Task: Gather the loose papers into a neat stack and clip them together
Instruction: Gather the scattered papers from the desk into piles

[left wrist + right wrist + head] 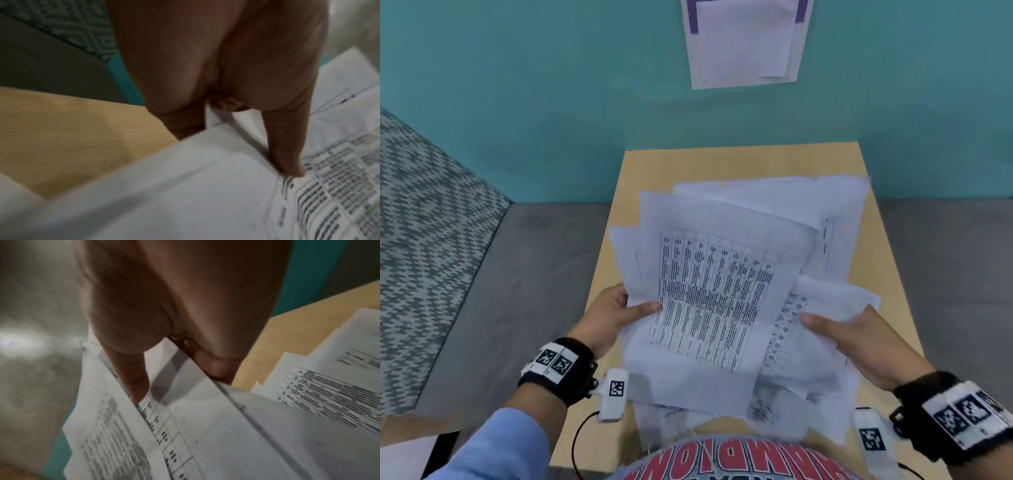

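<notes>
An untidy bundle of loose papers, white sheets with printed tables, is held up over the wooden table, fanned out and askew. My left hand grips the bundle's left edge, thumb on top of the printed sheet and fingers underneath. My right hand pinches the right edge, thumb on top of the papers and fingers below. More sheets spread toward the table's far right. No clip is visible in any view.
The small table stands against a teal wall, with grey floor on both sides. A patterned grey cushion sits far left. Papers are pinned on the wall above.
</notes>
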